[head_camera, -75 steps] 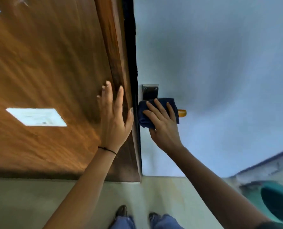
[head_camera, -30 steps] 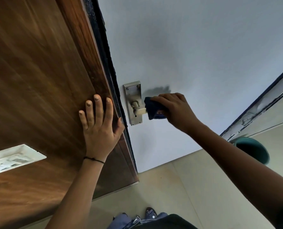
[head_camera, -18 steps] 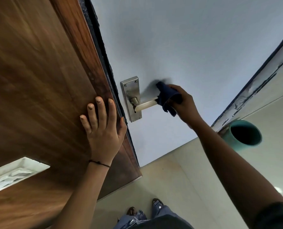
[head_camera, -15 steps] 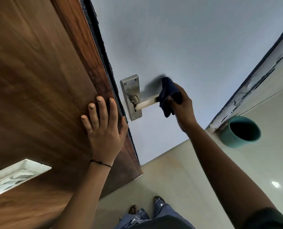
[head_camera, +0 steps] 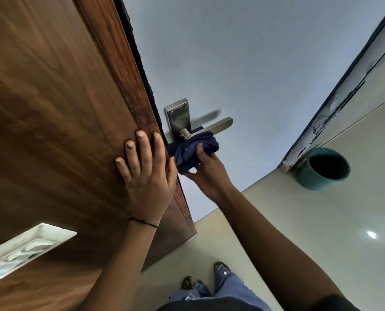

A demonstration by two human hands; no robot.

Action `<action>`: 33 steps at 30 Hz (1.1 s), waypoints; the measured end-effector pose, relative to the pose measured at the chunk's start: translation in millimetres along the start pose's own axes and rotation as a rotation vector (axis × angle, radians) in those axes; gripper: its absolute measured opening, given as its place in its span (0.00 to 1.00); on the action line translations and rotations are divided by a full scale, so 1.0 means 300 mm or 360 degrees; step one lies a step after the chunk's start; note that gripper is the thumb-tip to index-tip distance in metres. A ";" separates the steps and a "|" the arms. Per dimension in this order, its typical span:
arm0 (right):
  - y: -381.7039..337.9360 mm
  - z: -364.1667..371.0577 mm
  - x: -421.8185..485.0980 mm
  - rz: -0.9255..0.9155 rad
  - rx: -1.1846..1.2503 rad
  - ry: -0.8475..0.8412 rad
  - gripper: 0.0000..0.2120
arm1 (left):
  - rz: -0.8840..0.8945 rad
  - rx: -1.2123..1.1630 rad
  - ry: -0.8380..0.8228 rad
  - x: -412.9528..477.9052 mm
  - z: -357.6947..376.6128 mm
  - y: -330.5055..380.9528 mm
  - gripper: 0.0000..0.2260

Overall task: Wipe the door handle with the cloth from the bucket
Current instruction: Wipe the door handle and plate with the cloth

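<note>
A steel lever door handle (head_camera: 218, 125) juts from its backplate (head_camera: 178, 118) on the grey door (head_camera: 243, 63). My right hand (head_camera: 206, 173) grips a bunched dark blue cloth (head_camera: 192, 151) pressed under the handle's neck, against the lower backplate. The lever's outer part is bare. My left hand (head_camera: 147, 173) lies flat with fingers spread on the brown wooden door frame (head_camera: 63, 97), holding nothing. A teal bucket (head_camera: 321, 168) stands on the floor at the right, by the door's far edge.
Pale tiled floor (head_camera: 299, 232) spreads to the right and below. My feet and jeans (head_camera: 209, 286) show at the bottom. A white plate (head_camera: 23, 250) is set in the wooden panel at lower left. A chipped jamb (head_camera: 335, 104) runs down to the bucket.
My right hand has slid the cloth from the lever's outer end inward and down to the handle's base, baring the lever. My left hand has stayed flat on the wood.
</note>
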State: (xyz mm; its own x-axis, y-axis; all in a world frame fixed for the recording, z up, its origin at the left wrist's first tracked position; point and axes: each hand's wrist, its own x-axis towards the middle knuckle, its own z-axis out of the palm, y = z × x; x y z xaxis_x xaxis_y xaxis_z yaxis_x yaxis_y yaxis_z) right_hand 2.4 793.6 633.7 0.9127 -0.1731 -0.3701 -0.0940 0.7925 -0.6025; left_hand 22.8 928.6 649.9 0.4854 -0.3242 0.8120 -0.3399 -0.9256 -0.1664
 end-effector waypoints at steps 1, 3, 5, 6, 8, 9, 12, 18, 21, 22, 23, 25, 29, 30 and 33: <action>-0.024 -0.009 0.002 -0.0011 -0.0015 -0.0008 0.19 | 0.0010 -0.0002 -0.0001 -0.002 0.001 0.000 0.35; -0.089 -0.033 0.012 -0.0072 0.0021 0.0053 0.16 | 0.0024 0.0010 -0.0020 -0.004 0.000 0.001 0.35; -0.150 -0.059 0.031 -0.0152 0.0159 0.0164 0.13 | 0.0022 0.0028 -0.0038 -0.003 -0.003 -0.001 0.35; -0.169 -0.065 0.039 -0.0191 0.0245 0.0207 0.14 | 0.0019 0.0031 -0.0041 -0.003 -0.005 -0.002 0.35; -0.169 -0.058 0.047 -0.0236 0.0397 0.0231 0.19 | 0.0025 0.0026 -0.0040 -0.004 -0.004 -0.002 0.36; -0.147 -0.048 0.046 -0.0231 0.0428 0.0214 0.20 | 0.0031 0.0025 -0.0039 -0.005 -0.003 -0.002 0.36; -0.055 -0.020 0.028 -0.0121 0.0419 0.0086 0.18 | 0.0028 0.0030 -0.0025 -0.005 0.000 -0.003 0.36; -0.010 0.013 -0.005 0.0009 0.0425 -0.0081 0.18 | 0.0027 0.0006 0.0004 -0.004 0.005 0.006 0.35; 0.001 0.055 -0.022 0.0051 0.0482 -0.0129 0.15 | 0.0004 0.0001 0.0001 -0.004 0.004 0.004 0.35; 0.002 0.062 -0.020 0.0029 0.0499 -0.0130 0.16 | 0.0007 0.0000 -0.0008 -0.004 0.003 0.001 0.35; 0.000 0.065 -0.018 0.0001 0.0502 -0.0121 0.17 | 0.0014 -0.0001 -0.0013 -0.004 0.002 0.000 0.35; -0.007 0.064 -0.016 -0.0037 0.0492 -0.0115 0.16 | 0.0019 0.0006 -0.0014 -0.006 0.003 0.000 0.36; -0.020 0.061 -0.015 -0.0067 0.0470 -0.0119 0.11 | 0.0009 0.0009 -0.0010 -0.005 0.004 0.000 0.36; -0.022 0.062 -0.014 -0.0071 0.0460 -0.0108 0.10 | 0.0009 0.0010 -0.0012 -0.004 0.002 -0.001 0.36; -0.028 0.050 -0.008 -0.0069 0.0415 -0.0011 0.06 | 0.0013 0.0018 -0.0010 -0.006 0.001 -0.003 0.36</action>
State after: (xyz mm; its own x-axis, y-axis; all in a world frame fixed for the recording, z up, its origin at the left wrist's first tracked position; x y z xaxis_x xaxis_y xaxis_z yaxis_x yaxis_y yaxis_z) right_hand 6.8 796.0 650.4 0.9164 -0.2071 -0.3426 0.0503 0.9085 -0.4149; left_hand 22.5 930.0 648.3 0.4877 -0.3332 0.8069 -0.3348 -0.9250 -0.1796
